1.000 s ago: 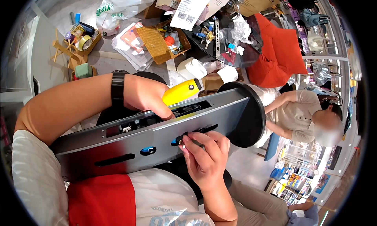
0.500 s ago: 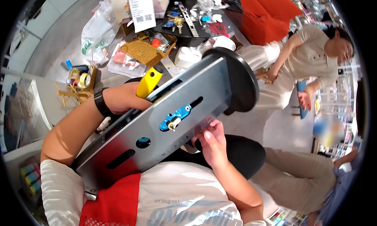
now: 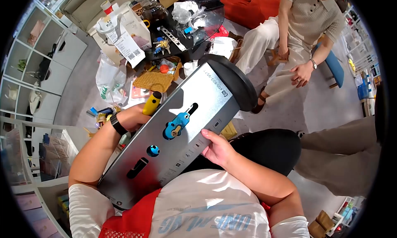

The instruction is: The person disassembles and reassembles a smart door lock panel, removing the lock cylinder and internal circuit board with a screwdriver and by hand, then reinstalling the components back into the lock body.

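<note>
Metal housing tilted between both hands

The long silver housing (image 3: pixel 189 134) slants over the lap, its black end cap (image 3: pixel 233 82) at the far right; it lies between the hands, right of the left hand (image 3: pixel 133 118) and left of the right hand (image 3: pixel 218 150). The right hand pinches its near edge, thumb flat on the printed face, the other fingers mostly hidden beneath; the left hand is at the opposite edge, a yellow handle (image 3: pixel 151 104) rising from it; its fingers are hidden, so how firmly they close cannot be told. A blue lock (image 3: pixel 178 124) with a brass-coloured piece shows in an opening of the face; a second round opening and a dark slot follow below it. Beyond lie a wicker basket lid (image 3: pixel 154 81) and a dark bench (image 3: pixel 193 42) bearing keys (image 3: pixel 164 45) and a slotted metal strip (image 3: pixel 173 38); another person (image 3: pixel 308 22) sits at the right.
</note>
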Motion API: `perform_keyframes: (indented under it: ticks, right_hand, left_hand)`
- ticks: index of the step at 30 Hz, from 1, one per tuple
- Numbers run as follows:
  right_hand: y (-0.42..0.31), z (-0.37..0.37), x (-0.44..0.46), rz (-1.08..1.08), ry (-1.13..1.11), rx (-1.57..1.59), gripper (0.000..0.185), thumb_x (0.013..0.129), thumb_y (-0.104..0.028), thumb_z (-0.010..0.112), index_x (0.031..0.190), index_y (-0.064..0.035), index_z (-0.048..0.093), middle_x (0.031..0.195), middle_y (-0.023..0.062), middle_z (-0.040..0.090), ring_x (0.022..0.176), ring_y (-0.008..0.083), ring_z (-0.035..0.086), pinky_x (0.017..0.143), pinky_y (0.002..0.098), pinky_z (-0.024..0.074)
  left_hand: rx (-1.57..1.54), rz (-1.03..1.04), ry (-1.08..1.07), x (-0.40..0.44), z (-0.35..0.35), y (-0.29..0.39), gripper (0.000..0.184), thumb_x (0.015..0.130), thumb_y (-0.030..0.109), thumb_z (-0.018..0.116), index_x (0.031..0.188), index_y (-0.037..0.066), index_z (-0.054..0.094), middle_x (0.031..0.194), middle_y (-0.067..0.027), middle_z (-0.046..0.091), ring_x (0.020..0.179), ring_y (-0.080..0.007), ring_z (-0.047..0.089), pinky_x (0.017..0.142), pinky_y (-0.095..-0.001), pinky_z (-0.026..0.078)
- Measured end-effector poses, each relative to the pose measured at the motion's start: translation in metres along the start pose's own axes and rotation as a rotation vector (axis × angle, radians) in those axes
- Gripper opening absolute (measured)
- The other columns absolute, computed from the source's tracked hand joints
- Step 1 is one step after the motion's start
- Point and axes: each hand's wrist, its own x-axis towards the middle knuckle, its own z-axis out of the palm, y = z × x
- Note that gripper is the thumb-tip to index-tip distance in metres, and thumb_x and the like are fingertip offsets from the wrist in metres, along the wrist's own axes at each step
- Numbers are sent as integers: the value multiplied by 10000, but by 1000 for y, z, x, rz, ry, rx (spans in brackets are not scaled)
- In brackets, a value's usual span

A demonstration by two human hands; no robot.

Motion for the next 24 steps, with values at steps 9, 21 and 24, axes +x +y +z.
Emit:
perform_keyframes:
  ticks: [9,21,24]
  right_hand:
    - [-6,-7,-8,86,-304,209,558,1018,-362,604,1484,-88,469,1465,117,556,1370,296,510,1121,488,392]
    - [-9,17,-26,9,-154,157,572,1019,-387,593,1500,-116,442,1474,103,548,1350,306,516,1122,522,370]
    - [-11,23,-28,2,-123,170,570,1025,-383,588,1503,-113,435,1475,105,547,1350,311,519,1113,523,390]
  left_hand:
    - [-97,-22,-71,31,-25,-9,698,869,21,748,1500,12,449,1378,-129,613,1217,-220,636,1031,-368,524]
    - [-309,-78,212,11,36,38,326,980,90,589,1293,4,611,1060,-70,715,752,-89,676,583,-220,521]
    - [23,9,216,20,19,32,323,1007,278,624,1219,41,679,931,-7,738,763,-88,669,615,-226,503]
